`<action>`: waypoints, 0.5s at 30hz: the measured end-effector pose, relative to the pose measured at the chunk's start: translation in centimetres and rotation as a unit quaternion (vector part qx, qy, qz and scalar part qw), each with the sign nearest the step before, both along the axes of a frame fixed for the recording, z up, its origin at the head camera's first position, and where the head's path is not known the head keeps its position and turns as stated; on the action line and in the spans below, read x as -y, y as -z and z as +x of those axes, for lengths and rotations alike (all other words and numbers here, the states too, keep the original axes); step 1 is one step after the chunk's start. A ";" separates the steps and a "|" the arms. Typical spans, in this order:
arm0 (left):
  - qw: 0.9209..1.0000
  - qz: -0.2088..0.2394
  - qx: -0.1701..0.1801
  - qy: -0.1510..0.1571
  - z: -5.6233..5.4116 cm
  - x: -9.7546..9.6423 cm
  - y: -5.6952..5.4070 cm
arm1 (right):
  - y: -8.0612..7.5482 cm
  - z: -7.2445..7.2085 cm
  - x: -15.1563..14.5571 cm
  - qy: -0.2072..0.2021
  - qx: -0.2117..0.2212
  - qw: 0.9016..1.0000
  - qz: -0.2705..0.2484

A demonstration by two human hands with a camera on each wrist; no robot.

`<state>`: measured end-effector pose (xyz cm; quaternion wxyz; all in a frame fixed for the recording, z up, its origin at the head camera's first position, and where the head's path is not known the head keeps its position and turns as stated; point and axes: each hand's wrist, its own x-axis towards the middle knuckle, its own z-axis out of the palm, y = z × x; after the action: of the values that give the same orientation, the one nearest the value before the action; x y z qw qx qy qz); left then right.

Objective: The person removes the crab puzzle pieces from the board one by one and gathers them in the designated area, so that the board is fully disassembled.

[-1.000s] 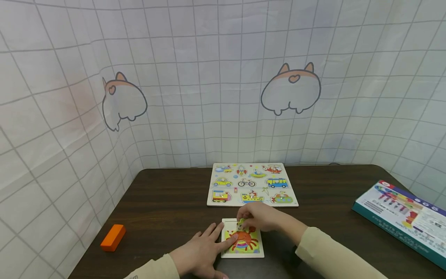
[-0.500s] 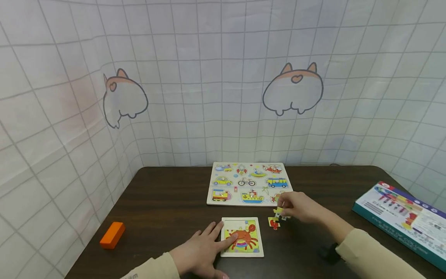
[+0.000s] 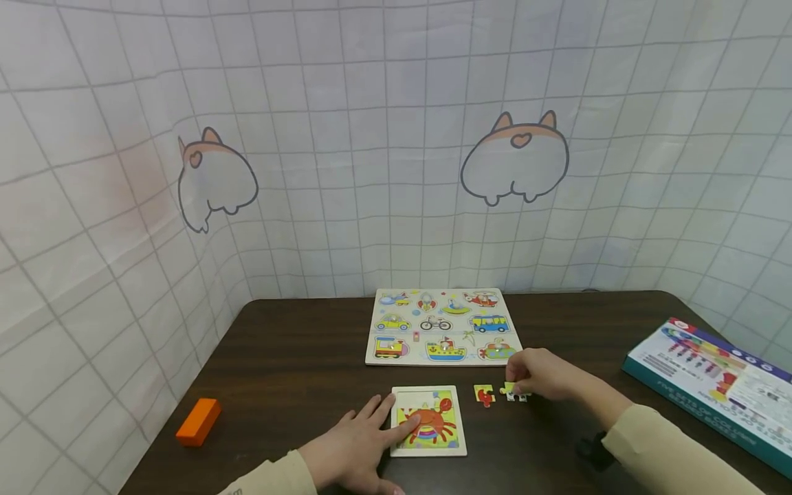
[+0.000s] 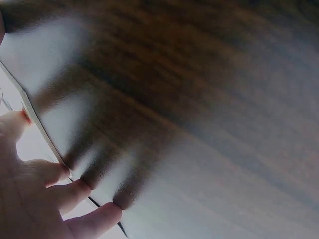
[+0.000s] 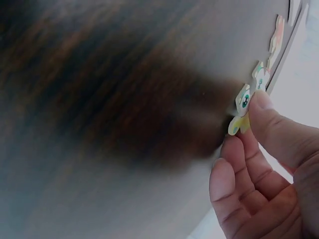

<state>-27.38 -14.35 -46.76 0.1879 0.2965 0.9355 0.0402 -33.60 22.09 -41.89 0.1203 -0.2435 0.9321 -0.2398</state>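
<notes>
My left hand [image 3: 349, 450] lies with fingers spread, its index fingertip pressing on the red crab in a small framed jigsaw puzzle [image 3: 428, 453]. A gap with pale backing shows along the top of the puzzle picture. To the right, my right hand [image 3: 547, 377] pinches a yellow-and-white puzzle piece [image 3: 510, 390] between thumb and fingers, low over the table. Cartoon eyes show on this eye piece [image 5: 244, 101] in the right wrist view. Between it and the frame lies a red-and-yellow puzzle piece [image 3: 485, 394]. The left wrist view shows fingers [image 4: 97, 219] over the frame's edge.
A white peg puzzle board [image 3: 418, 357] with vehicle pictures lies behind the framed puzzle. An orange block [image 3: 199, 422] sits at the table's left edge. A flat teal-sided box [image 3: 711, 392] lies at the right. A grid-patterned curtain [image 3: 396, 206] stands behind the dark table.
My right hand has moved from the puzzle's top edge out to the right with the eye piece, then slightly farther right and down to the table. My left hand has stayed in place.
</notes>
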 end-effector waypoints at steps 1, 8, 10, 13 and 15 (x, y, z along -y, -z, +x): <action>1.000 -0.001 0.000 0.001 -0.1 0.0 0.2 | 0.0 0.0 0.1 0.001 0.000 1.000 0.002; 1.000 -0.001 0.007 0.001 0.1 -0.1 -0.2 | -0.3 0.6 -0.6 0.012 0.003 1.000 0.001; 1.000 -0.007 0.009 0.001 0.5 -0.3 -1.0 | -0.5 0.7 -1.0 0.019 0.009 1.000 0.000; 1.000 -0.019 0.010 -0.003 1.3 -0.7 -2.6 | -0.6 0.8 -1.4 0.019 0.018 1.000 0.001; 1.000 -0.018 0.016 -0.007 1.7 -0.8 -3.4 | -0.5 0.8 -1.5 0.019 0.023 1.000 -0.001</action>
<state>-25.69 -13.52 -43.36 0.2078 0.2859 0.9350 0.0298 -32.81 23.54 -41.38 0.1365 -0.2200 0.9334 -0.2486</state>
